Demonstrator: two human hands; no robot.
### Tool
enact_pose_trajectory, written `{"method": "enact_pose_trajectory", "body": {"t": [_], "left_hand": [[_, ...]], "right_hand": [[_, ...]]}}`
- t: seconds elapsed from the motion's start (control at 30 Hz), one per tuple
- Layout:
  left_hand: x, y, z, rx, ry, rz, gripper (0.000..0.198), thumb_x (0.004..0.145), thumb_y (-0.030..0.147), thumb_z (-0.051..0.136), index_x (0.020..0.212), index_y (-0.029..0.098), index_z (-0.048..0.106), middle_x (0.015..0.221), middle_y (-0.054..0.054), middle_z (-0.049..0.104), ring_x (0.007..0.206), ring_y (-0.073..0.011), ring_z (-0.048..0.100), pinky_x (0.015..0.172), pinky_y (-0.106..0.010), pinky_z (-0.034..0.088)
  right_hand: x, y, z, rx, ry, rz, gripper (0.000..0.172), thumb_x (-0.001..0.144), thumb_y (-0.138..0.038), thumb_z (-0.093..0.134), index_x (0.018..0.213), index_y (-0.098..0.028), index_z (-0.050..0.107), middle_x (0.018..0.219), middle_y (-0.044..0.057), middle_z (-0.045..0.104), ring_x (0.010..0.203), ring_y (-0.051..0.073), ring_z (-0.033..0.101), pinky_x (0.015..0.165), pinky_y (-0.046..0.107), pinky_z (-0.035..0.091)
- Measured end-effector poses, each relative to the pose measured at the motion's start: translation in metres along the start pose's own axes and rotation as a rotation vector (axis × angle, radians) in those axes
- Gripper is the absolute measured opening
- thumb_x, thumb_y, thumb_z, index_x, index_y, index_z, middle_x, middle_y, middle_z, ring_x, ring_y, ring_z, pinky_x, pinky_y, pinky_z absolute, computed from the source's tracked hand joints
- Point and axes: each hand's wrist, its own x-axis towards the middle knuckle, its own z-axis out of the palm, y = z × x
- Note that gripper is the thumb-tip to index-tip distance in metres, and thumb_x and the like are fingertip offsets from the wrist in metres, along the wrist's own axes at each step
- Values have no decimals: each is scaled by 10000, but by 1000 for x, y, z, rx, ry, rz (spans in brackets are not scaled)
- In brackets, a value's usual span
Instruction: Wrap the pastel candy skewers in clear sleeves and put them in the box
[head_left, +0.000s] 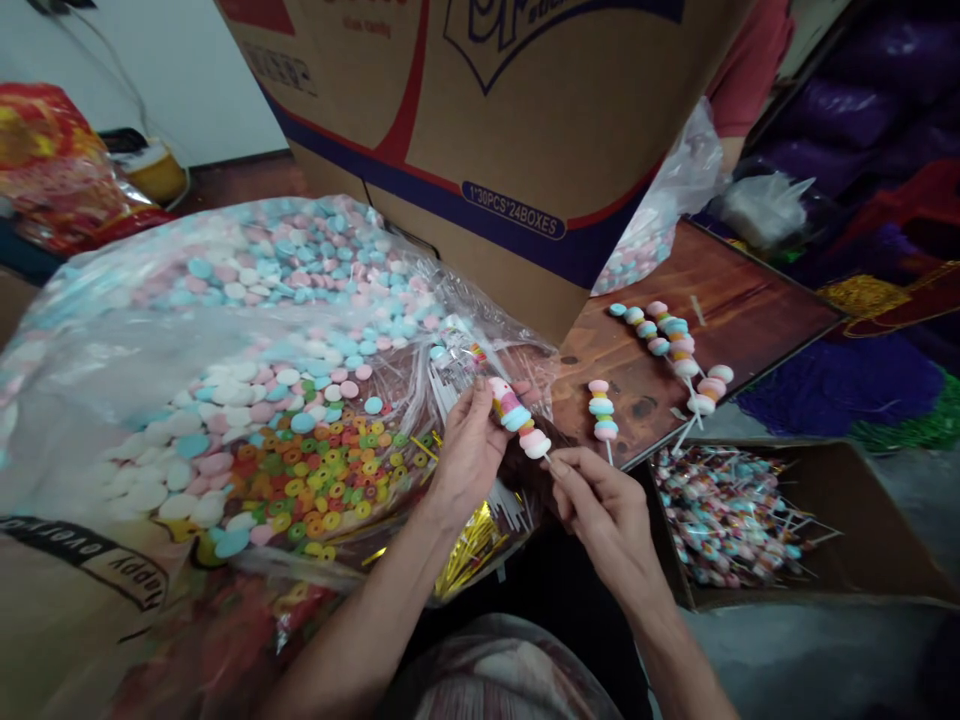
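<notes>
A candy skewer (pixel 516 418) of pink, blue, yellow and white pieces is held up between my hands at a slant. The fingers of my left hand (pixel 471 445) close around its upper end, partly hiding the top pieces. With thumb and forefinger, my right hand (pixel 604 500) pinches the white stick just below the lowest candy. One finished-looking skewer (pixel 601 410) lies on the brown table (pixel 739 290) beyond my right hand, and several more skewers (pixel 679 345) lie farther right. White sticks (pixel 448 385) and gold twist ties (pixel 472 550) sit close to my left hand.
On the left, a clear plastic bag (pixel 150 335) spreads out with pastel tablet candies (pixel 300 250) and fruit-coloured candy rings (pixel 322 475). A large cardboard box (pixel 450 130) stands behind. A carton (pixel 862 540) at lower right holds wrapped skewers. Another person's sleeve (pixel 754 70) shows behind the box.
</notes>
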Motion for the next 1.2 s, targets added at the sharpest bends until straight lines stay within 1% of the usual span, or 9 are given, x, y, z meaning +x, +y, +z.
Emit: {"method": "enact_pose_trajectory", "body": {"t": [0.1, 0.23, 0.47, 0.63, 0.73, 0.83, 0.93, 1.03, 1.2], "left_hand": [[-1, -2, 1, 18, -8, -17, 320, 764, 432, 757, 875, 156, 642, 901, -90, 741, 955, -246, 718, 789, -328, 570], [-1, -1, 2, 26, -13, -26, 323, 750, 427, 771, 902, 172, 644, 885, -76, 739, 945, -237, 720, 802, -330, 573], [3, 7, -3, 48, -39, -60, 341, 765, 441, 754, 868, 132, 651, 856, -99, 742, 863, -231, 729, 834, -363, 573], [1, 7, -4, 83, -45, -60, 271, 757, 357, 776, 837, 131, 650, 834, -80, 737, 817, -211, 730, 842, -365, 569], [0, 6, -3, 92, -30, -58, 271, 744, 346, 786, 833, 128, 651, 815, -70, 726, 812, -209, 729, 834, -360, 569], [-2, 3, -1, 100, -24, -58, 283, 726, 356, 799, 816, 134, 649, 792, -56, 714, 825, -208, 728, 823, -340, 567], [-3, 1, 1, 117, -4, -56, 303, 713, 380, 804, 803, 142, 640, 782, -52, 712, 843, -211, 729, 808, -316, 563], [-2, 3, -1, 118, -8, -65, 289, 714, 361, 808, 825, 148, 647, 789, -51, 719, 852, -209, 729, 806, -307, 561], [0, 9, -3, 14, -97, -173, 307, 758, 423, 766, 881, 156, 679, 871, -87, 742, 923, -239, 717, 810, -347, 571]], "right_hand": [[5, -1, 6, 279, -51, 160, 244, 886, -399, 602, 852, -159, 630, 486, -86, 388, 401, 51, 268, 386, 195, 170], [9, -1, 12, 351, -42, 163, 238, 871, -393, 613, 818, -161, 622, 471, -92, 380, 385, 44, 254, 374, 187, 158], [6, 1, 2, -59, 68, -44, 233, 926, -388, 552, 827, -188, 618, 536, -72, 406, 435, 73, 379, 410, 205, 309], [9, 7, -3, -533, 105, -431, 168, 949, -250, 500, 876, -191, 640, 676, 3, 612, 562, 110, 542, 561, 235, 427], [11, 10, -4, -808, 132, -638, 202, 955, -175, 465, 863, -188, 644, 668, 22, 643, 570, 120, 566, 591, 248, 424], [12, 13, 2, -967, 176, -710, 232, 953, -147, 448, 866, -194, 657, 597, 13, 604, 519, 122, 518, 560, 262, 385], [12, 13, 10, -957, 179, -681, 224, 949, -155, 451, 899, -192, 666, 600, 19, 591, 521, 124, 503, 556, 267, 375], [11, 12, 15, -759, 154, -576, 211, 955, -183, 452, 888, -188, 652, 630, 19, 592, 553, 121, 522, 576, 257, 393], [6, 0, 14, -70, 8, -122, 185, 950, -332, 522, 871, -190, 611, 562, -53, 455, 487, 88, 401, 475, 221, 311]]}}
